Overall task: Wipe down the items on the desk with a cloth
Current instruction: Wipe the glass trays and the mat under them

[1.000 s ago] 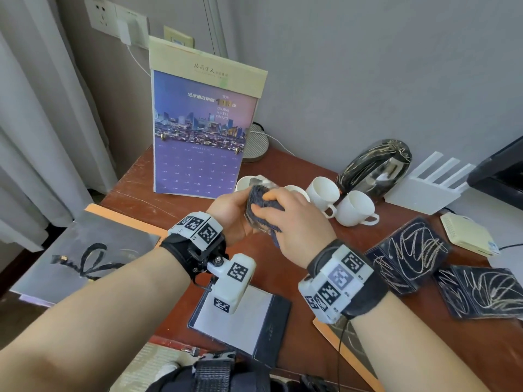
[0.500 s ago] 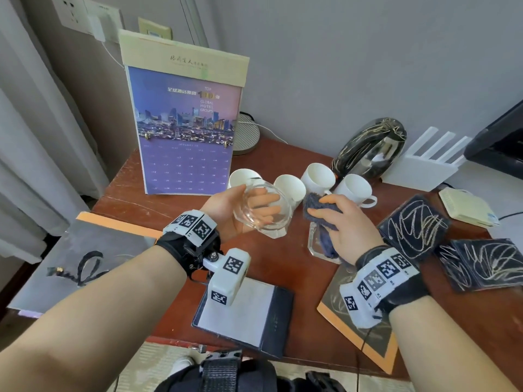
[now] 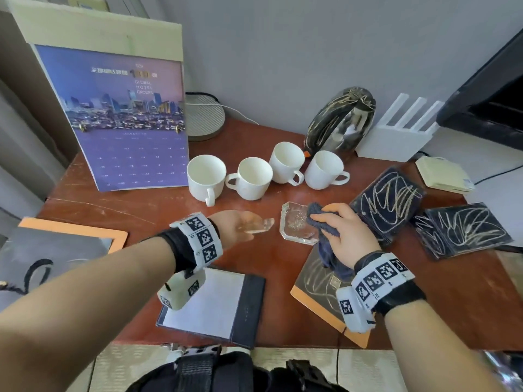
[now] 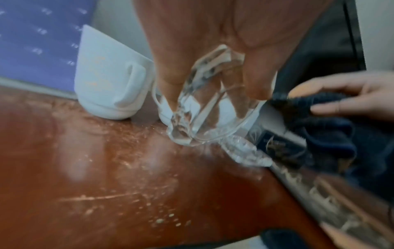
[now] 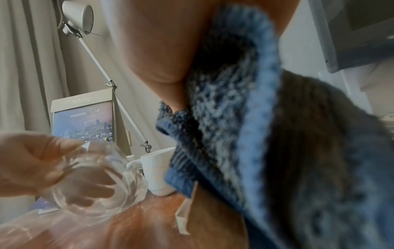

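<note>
My left hand (image 3: 240,226) grips a round clear glass (image 3: 260,226) on its side, low over the brown desk (image 3: 141,213). The left wrist view shows its fingers curled round the glass (image 4: 204,109). My right hand (image 3: 339,230) holds a dark blue cloth (image 3: 322,222) and presses it onto the right edge of a square clear glass dish (image 3: 294,224) that lies on the desk. In the right wrist view the cloth (image 5: 234,118) fills the frame, with the glass (image 5: 91,182) at the lower left. The cloth hides part of the dish.
Several white cups (image 3: 254,176) stand in a row behind the hands. A calendar (image 3: 124,117) stands at the back left, a dark kettle (image 3: 339,120) at the back. Dark coasters (image 3: 390,199) lie to the right. A notepad (image 3: 215,304) and a folder (image 3: 319,281) lie near the front edge.
The hands have come apart. My left hand has lowered the glass towards the desk, and my right hand has carried the cloth to the right onto the square dish.
</note>
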A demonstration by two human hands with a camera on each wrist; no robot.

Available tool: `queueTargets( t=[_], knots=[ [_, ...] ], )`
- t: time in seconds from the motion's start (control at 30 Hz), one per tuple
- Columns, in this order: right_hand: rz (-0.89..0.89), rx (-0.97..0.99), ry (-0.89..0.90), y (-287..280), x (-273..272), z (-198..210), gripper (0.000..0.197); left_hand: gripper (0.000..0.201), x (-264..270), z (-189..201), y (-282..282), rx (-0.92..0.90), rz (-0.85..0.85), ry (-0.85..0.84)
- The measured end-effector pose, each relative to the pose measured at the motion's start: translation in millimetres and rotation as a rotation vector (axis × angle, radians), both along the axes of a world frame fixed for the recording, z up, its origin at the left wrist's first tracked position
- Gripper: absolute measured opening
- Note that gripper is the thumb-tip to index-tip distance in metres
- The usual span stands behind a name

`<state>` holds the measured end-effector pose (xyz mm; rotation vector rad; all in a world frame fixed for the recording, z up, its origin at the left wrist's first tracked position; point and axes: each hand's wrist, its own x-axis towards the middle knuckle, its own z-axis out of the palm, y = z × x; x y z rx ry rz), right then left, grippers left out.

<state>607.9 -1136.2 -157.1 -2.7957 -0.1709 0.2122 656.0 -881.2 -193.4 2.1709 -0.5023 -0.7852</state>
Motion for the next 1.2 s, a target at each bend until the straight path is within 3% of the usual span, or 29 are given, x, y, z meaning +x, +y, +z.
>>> queueTargets(
  t=[0.13,0.23,0.3,0.43,0.63,1.2],
  knots=[
    [-0.032,0.016,0.078,-17,5,-8,0.049,0.048,2,-18,-9,0.304,-0.091,-0.157],
    [-0.053,0.014,0.109,-29,9,-13,0.047,0.042,3,-33,-15,0.402,-0.116,-0.274],
    [-0.041,0.011,0.115,-37,11,-19,0.045,0.055,5,-38,-17,0.521,-0.183,-0.333],
    [-0.014,0.02,0.158,-49,15,-29,0.043,0.07,9,-34,-25,0.636,-0.228,-0.288],
    [0.026,0.049,0.164,-55,21,-38,0.042,0.067,9,-36,-27,0.924,-0.443,-0.328],
    [0.046,0.066,0.151,-51,25,-44,0.038,0.084,0,-30,-31,0.934,-0.411,-0.281]
  ],
)
